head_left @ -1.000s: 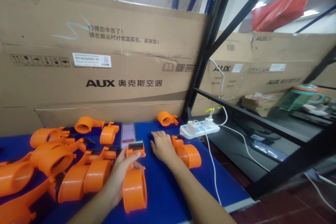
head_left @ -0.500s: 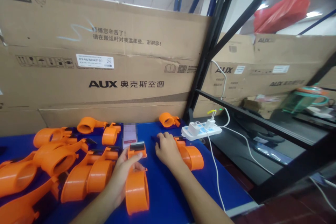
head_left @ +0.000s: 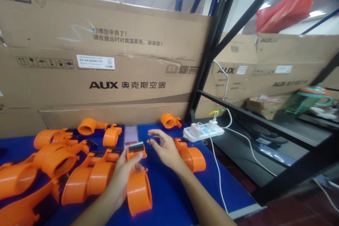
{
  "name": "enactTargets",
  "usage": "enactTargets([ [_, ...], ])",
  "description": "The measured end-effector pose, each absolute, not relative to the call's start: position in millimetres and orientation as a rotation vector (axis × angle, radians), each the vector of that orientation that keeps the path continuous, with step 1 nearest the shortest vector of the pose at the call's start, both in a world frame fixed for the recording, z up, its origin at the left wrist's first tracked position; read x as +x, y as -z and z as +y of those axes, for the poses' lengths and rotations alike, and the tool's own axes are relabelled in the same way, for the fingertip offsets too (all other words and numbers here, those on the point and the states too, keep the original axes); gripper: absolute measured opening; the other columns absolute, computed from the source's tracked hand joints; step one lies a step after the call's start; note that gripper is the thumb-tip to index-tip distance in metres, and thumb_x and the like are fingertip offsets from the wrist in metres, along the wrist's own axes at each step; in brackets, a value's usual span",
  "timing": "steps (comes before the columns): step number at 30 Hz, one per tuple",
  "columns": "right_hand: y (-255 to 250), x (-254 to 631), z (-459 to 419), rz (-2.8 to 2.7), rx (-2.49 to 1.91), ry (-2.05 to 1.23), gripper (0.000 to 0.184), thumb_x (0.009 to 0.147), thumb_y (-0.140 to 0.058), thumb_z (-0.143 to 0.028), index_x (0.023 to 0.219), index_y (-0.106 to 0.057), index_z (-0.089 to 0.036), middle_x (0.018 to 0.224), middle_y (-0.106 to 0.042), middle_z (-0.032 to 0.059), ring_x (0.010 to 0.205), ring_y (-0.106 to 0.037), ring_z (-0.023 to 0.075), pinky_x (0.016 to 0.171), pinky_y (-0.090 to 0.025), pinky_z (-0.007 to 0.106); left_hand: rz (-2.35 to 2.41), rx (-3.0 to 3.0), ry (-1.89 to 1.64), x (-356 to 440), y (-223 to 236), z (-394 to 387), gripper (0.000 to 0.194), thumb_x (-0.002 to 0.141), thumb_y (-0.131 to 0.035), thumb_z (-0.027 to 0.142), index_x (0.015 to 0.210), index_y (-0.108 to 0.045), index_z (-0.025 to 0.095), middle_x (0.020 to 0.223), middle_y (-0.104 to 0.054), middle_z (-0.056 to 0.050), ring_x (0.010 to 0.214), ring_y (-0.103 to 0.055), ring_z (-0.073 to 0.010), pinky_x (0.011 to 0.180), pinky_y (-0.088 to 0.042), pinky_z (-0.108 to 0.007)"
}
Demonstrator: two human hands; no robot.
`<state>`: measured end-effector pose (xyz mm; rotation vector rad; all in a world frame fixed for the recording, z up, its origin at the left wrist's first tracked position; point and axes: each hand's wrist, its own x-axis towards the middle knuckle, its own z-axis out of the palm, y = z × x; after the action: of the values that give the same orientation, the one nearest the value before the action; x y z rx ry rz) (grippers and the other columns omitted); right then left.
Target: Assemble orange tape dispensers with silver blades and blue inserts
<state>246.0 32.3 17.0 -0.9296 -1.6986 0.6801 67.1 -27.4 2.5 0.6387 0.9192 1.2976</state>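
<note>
My left hand [head_left: 127, 166] is wrapped around the handle of an orange tape dispenser [head_left: 139, 192], with its ring hanging toward me. At the upper end, above my thumb, is the dispenser's dark roller and metal edge [head_left: 136, 147]. My right hand [head_left: 165, 148] hovers over the blue tabletop, just right of that end. Its fingers are curved and the thumb stands apart, with nothing visible between them. Beside my right wrist rests another orange tape dispenser [head_left: 194, 159], partly covered by the forearm.
Several orange tape dispensers [head_left: 60, 162] crowd the left of the blue table [head_left: 169, 197]; one dispenser [head_left: 169, 120] lies at the back. A phone-like flat object [head_left: 131, 135] is behind my left hand. A white power strip [head_left: 203, 131] with cables and a black rack post [head_left: 209, 46] stand right.
My right hand has lifted off the table and turned, its fingers moving left toward the held dispenser. The dispenser in my left hand has tilted slightly.
</note>
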Motion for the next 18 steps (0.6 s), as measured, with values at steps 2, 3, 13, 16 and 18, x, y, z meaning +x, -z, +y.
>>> enactTargets([
  [2,-21,241,27,-1.566,-0.785,-0.917,0.032,0.093,-0.058,-0.025,0.124,-0.063,-0.023,0.111,-0.070,0.0067,0.090,-0.070,0.0190,0.090,-0.058,0.040,0.916,0.662,-1.321,67,1,-25,0.060,0.065,-0.094,0.034,0.116,-0.065,0.020,0.088,-0.077,-0.005,0.054,-0.064,-0.0122,0.060,-0.057,-0.027],
  [3,-22,240,25,-1.519,-0.746,-1.000,0.034,0.091,-0.057,-0.023,0.124,-0.062,-0.023,0.109,-0.069,0.0062,0.085,-0.069,0.0178,0.087,-0.058,0.038,0.916,0.673,-1.329,67,2,-24,0.060,0.065,-0.094,0.034,0.116,-0.066,0.020,0.088,-0.076,-0.004,0.054,-0.064,-0.0117,0.061,-0.057,-0.028],
  [13,-26,229,13,-1.497,-0.716,-1.098,0.048,0.075,-0.063,-0.017,0.122,-0.062,-0.026,0.112,-0.059,0.0064,0.103,-0.059,0.0227,0.077,-0.057,0.030,0.913,0.715,-1.326,68,6,-23,0.058,0.068,-0.092,0.037,0.117,-0.066,0.020,0.072,-0.068,0.001,0.057,-0.062,-0.0129,0.060,-0.055,-0.025],
  [16,-25,228,11,-1.544,-0.773,-0.987,0.045,0.077,-0.064,-0.018,0.122,-0.062,-0.025,0.112,-0.060,0.0063,0.104,-0.059,0.0229,0.082,-0.057,0.033,0.915,0.737,-1.326,67,7,-23,0.056,0.071,-0.091,0.036,0.118,-0.064,0.020,0.079,-0.069,-0.001,0.058,-0.061,-0.0119,0.061,-0.054,-0.025],
  [18,-24,228,12,-1.553,-0.819,-0.876,0.043,0.078,-0.063,-0.017,0.120,-0.063,-0.024,0.114,-0.062,0.0067,0.107,-0.059,0.0235,0.091,-0.055,0.037,0.920,0.747,-1.312,67,8,-24,0.054,0.074,-0.089,0.035,0.119,-0.064,0.020,0.076,-0.068,0.000,0.058,-0.060,-0.0119,0.061,-0.054,-0.025],
])
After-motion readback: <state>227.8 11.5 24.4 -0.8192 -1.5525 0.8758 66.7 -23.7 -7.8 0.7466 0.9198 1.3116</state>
